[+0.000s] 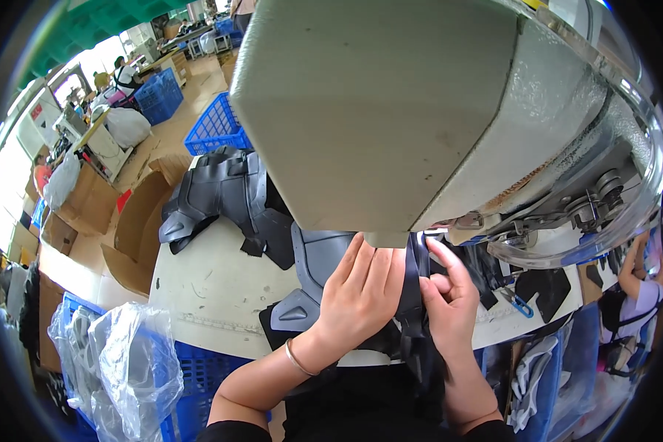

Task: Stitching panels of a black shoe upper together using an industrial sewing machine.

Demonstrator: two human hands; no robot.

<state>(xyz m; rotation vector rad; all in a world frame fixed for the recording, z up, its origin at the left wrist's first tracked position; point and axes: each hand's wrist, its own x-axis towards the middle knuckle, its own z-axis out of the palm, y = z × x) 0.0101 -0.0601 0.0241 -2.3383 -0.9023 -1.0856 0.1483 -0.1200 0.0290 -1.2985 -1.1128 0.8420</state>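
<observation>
Below the big grey-beige sewing machine head (376, 118), my left hand (361, 291) lies flat with its fingers stretched forward. It rests on a black and grey moulded piece (317, 258); its fingertips reach to the machine's lower edge. My right hand (451, 302) is beside it, thumb and index finger closing on a black strip (411, 324) that runs from under the machine down toward my lap. The machine hides the needle area and the strip's far end. Further left on the table (206, 287) lies a stack of similar black and grey pieces (225, 191).
Blue-handled snips (519, 303) and black scraps (545, 291) lie on the table's right. Blue crates with plastic bags (132, 368) stand at the lower left, cardboard boxes (140, 228) beyond. Another crate (552, 368) with grey pieces is at right. A co-worker (641, 295) sits at far right.
</observation>
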